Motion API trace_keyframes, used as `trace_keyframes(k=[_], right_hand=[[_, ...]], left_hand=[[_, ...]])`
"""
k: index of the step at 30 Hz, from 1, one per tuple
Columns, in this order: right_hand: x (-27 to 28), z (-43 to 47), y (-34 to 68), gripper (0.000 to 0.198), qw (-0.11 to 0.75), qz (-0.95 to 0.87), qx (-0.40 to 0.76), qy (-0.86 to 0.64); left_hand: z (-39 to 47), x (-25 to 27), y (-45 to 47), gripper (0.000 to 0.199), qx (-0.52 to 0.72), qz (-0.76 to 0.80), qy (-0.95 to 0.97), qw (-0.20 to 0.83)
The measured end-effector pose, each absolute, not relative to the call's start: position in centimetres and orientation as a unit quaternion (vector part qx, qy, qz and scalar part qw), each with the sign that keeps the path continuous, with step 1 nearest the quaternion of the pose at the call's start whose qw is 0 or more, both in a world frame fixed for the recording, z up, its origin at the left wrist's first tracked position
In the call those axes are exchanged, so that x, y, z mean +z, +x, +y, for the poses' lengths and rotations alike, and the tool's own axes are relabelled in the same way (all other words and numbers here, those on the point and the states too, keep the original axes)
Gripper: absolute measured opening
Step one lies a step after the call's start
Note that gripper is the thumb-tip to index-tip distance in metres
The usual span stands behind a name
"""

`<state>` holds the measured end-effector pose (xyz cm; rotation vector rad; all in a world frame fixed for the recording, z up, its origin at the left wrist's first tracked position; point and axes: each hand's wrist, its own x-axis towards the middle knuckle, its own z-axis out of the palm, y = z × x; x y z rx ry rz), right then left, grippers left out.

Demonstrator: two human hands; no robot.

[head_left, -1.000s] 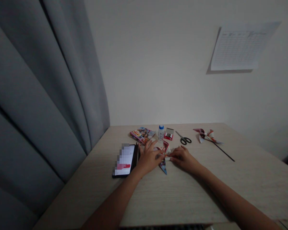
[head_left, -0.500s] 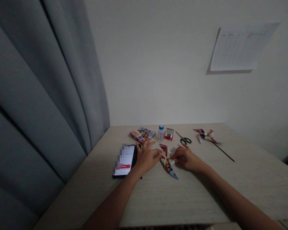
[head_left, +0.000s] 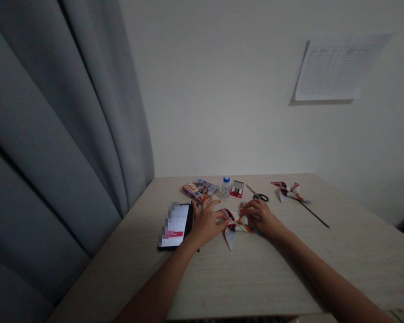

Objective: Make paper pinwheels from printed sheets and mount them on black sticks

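Dim table point(head_left: 256, 278) | fingers point(head_left: 222, 214) hide folded paper point(head_left: 234, 226) centre

On the desk point(head_left: 256, 278), a folded paper piece point(head_left: 234, 223) is flanked by the left hand point(head_left: 207, 222) and the right hand point(head_left: 261, 216), with a phone point(head_left: 175, 225) lying just left of the left hand. Behind these, a booklet point(head_left: 199, 189), a small bottle point(head_left: 226, 186), a little box point(head_left: 237, 189) and scissors point(head_left: 258, 194) are lined up left to right. A pinwheel point(head_left: 291, 191) is placed farthest right, and a sheet of paper point(head_left: 336, 67) is fixed on the wall behind.
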<state>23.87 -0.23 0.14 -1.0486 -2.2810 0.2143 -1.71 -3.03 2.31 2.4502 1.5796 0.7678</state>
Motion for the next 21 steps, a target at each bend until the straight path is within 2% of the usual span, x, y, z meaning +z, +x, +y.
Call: trace_keyframes(k=[8, 16, 21], right_hand=[[-0.4, 0.3, 23.5, 0.034, 0.32, -0.862, 0.069, -0.386], [-0.6, 0.8, 23.9, 0.031, 0.376, -0.843, 0.119, -0.365], [-0.4, 1.4, 24.8, 0.025, 0.381, -0.822, 0.142, -0.399]], left_hand=[[-2.8, 2.0, -1.7, 0.008, 0.262, 0.513, 0.815, 0.072], [-3.0, 2.3, -1.8, 0.009, 0.271, 0.514, 0.81, 0.075], [-2.8, 2.1, -1.9, 0.009, 0.277, 0.518, 0.807, 0.062]])
